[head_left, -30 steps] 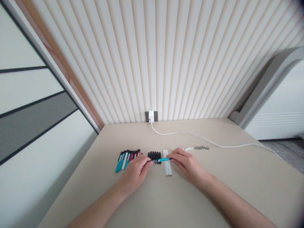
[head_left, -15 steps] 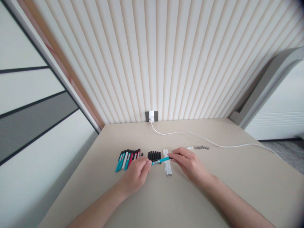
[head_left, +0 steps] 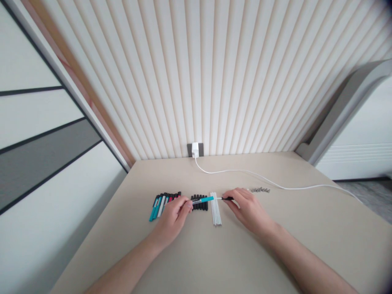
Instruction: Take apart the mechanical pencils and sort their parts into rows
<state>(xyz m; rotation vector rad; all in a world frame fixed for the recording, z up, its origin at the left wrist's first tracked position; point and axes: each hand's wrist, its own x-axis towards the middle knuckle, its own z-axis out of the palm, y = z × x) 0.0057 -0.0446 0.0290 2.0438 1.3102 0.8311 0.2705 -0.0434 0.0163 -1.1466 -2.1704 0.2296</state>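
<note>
My left hand (head_left: 172, 218) is closed on a teal pen barrel (head_left: 207, 199), pinching its left end while the other end points right. Between finger and thumb, my right hand (head_left: 249, 209) grips a black pen grip section (head_left: 227, 198). A thin white refill (head_left: 217, 198) spans the gap from that section to the barrel's end. Under the barrel lies a row of short black pen grips (head_left: 200, 208). White refills (head_left: 216, 216) lie side by side between the hands. Left of my left hand are several pen barrels (head_left: 155, 207) in teal, white and red, partly covered by it.
Small dark metal-looking pieces (head_left: 260, 190) lie in a row beyond my right hand. A white charger (head_left: 195, 150) sits in the wall socket, its white cable (head_left: 251, 174) running across the back of the beige table (head_left: 196, 261) to the right.
The black grip section has come away from the teal barrel, exposing the white refill. My right hand has shifted slightly right and now covers the small white pieces behind it.
</note>
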